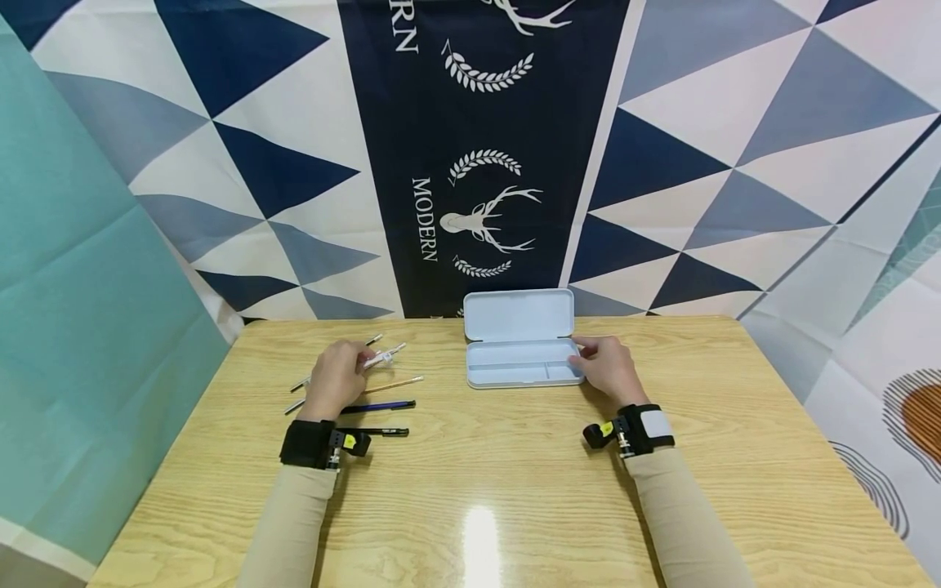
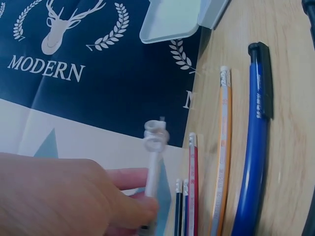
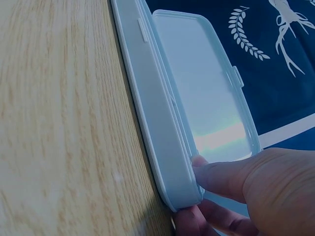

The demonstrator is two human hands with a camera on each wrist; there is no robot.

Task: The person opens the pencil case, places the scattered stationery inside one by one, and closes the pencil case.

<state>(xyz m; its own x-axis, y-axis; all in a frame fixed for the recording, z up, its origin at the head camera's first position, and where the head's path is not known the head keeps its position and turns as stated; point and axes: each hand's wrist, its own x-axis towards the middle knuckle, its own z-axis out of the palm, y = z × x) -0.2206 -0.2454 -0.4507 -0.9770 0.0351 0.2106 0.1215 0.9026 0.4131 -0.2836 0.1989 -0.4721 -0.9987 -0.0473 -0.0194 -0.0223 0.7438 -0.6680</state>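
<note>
From the head view, the left hand (image 1: pixel 340 377) curls around a white pen (image 1: pixel 384 357) above loose pencils on the surface (image 1: pixel 515 482). The right hand (image 1: pixel 608 369) grips the open pencil case (image 1: pixel 520 362) by its near end.

In the left wrist view, fingers (image 2: pixel 125 209) pinch the white pen; a blue pen (image 2: pixel 253 147) lies beside.

In the right wrist view, the thumb (image 3: pixel 221 174) presses the case's corner.

Place: staged tabletop recording corner
Evidence: wooden table (image 1: pixel 515 490); printed "MODERN" deer backdrop cloth (image 1: pixel 478 163) hung behind

pens (image 1: pixel 382 406) left, case (image 1: pixel 520 363) right (on table (image 1: pixel 515 490))
</note>
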